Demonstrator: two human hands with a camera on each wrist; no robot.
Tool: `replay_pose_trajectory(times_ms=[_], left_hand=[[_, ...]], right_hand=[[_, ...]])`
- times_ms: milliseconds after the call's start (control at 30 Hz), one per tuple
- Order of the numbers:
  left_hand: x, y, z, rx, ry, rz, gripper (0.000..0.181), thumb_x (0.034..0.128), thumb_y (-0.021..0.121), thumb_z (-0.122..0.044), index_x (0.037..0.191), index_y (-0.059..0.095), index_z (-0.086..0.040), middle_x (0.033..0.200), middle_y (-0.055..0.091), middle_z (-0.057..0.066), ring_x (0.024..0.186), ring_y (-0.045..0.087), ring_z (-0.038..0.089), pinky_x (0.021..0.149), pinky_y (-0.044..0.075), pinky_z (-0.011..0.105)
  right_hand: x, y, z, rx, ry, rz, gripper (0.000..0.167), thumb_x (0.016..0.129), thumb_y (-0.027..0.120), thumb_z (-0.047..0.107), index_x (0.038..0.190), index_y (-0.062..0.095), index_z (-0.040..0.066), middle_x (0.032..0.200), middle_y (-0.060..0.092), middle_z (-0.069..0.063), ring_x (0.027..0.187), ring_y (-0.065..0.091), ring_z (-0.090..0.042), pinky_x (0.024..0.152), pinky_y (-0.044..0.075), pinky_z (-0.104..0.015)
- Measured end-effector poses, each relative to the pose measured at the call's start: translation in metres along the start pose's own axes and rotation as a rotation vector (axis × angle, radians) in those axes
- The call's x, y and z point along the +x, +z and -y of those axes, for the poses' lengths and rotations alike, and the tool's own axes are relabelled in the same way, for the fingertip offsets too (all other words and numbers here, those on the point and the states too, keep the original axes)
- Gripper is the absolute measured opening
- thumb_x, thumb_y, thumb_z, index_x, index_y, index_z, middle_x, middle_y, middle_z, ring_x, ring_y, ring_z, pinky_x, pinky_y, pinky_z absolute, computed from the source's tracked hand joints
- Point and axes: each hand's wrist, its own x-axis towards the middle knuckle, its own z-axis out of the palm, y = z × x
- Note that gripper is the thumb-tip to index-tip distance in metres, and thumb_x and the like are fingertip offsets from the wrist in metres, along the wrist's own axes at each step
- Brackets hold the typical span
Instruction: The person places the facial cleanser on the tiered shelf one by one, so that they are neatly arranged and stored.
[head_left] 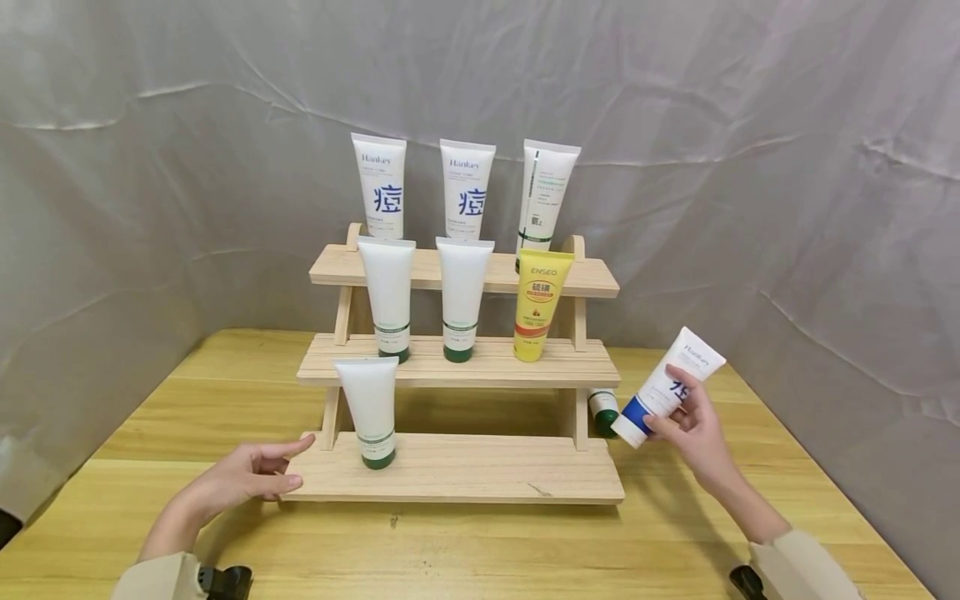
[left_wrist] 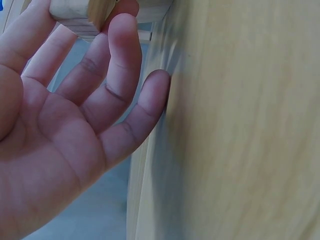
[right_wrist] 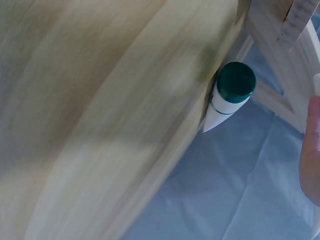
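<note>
A white Hankey tube [head_left: 662, 385] with a blue band and white cap tilts in my right hand [head_left: 701, 437], pinched between thumb and fingers, right of the wooden display rack [head_left: 465, 479]. Only a finger [right_wrist: 311, 155] of that hand enters the right wrist view. My left hand [head_left: 234, 483] holds the left end of the rack's bottom step; in the left wrist view its fingertips meet the wood [left_wrist: 75, 12]. On that step, toward the left, a white tube with green cap [head_left: 371, 412] stands upright.
The middle step bears two white green-capped tubes [head_left: 461, 292] and a yellow tube [head_left: 542, 304]. Two Hankey tubes [head_left: 467, 187] and a green-lettered tube [head_left: 547, 196] stand on top. Behind the rack's right side is another green-capped tube [head_left: 602, 408]. Grey cloth [head_left: 480, 67] hangs behind.
</note>
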Motion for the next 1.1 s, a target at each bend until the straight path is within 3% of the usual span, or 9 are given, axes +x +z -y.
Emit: replay_pose_trajectory(times_ms=[300,433,567,800,1100], left_hand=[[0.0,0.0,0.0,-0.002,0.018,0.004,0.049,0.0881,0.055,-0.007,0.122,0.047,-0.042,0.082,0.059,0.009,0.065,0.054,0.01,0.057,0.043,0.026],[0.0,0.001,-0.002,0.013,-0.014,-0.009,0.05,0.0877,0.057,-0.01,0.135,0.039,-0.015,0.085,0.059,0.011,0.068,0.053,0.009,0.059,0.044,0.026],[0.001,0.002,-0.004,0.021,-0.057,-0.018,0.055,0.0871,0.058,-0.012,0.131,0.031,0.008,0.091,0.059,0.013,0.073,0.053,0.01,0.061,0.044,0.027],[0.001,0.002,-0.005,0.028,-0.069,-0.022,0.056,0.0869,0.059,-0.013,0.131,0.031,0.008,0.09,0.059,0.013,0.073,0.053,0.01,0.061,0.044,0.027],[0.001,0.002,-0.004,0.016,-0.072,-0.024,0.054,0.0868,0.059,-0.013,0.132,0.034,0.004,0.089,0.058,0.012,0.073,0.053,0.01,0.062,0.044,0.027]], right_hand=[[-0.003,0.017,0.002,0.005,-0.094,0.02,0.07,0.067,0.053,-0.03,0.127,0.037,0.003,0.105,0.052,-0.004,0.085,0.057,-0.011,0.064,0.049,-0.022],[-0.003,0.027,0.005,-0.027,-0.098,0.048,0.07,0.066,0.055,-0.03,0.126,0.038,0.002,0.105,0.052,-0.003,0.085,0.057,-0.01,0.063,0.049,-0.022],[-0.005,0.037,0.004,-0.061,-0.1,0.073,0.069,0.067,0.058,-0.028,0.126,0.036,0.0,0.106,0.051,-0.002,0.086,0.057,-0.01,0.061,0.049,-0.022],[-0.007,0.057,-0.001,-0.085,-0.07,0.129,0.065,0.07,0.059,-0.023,0.126,0.033,-0.004,0.107,0.049,-0.005,0.087,0.057,-0.011,0.061,0.05,-0.026],[-0.006,0.082,-0.003,-0.123,-0.07,0.2,0.063,0.071,0.061,-0.019,0.125,0.033,-0.004,0.106,0.046,-0.023,0.086,0.055,-0.012,0.058,0.05,-0.027]])
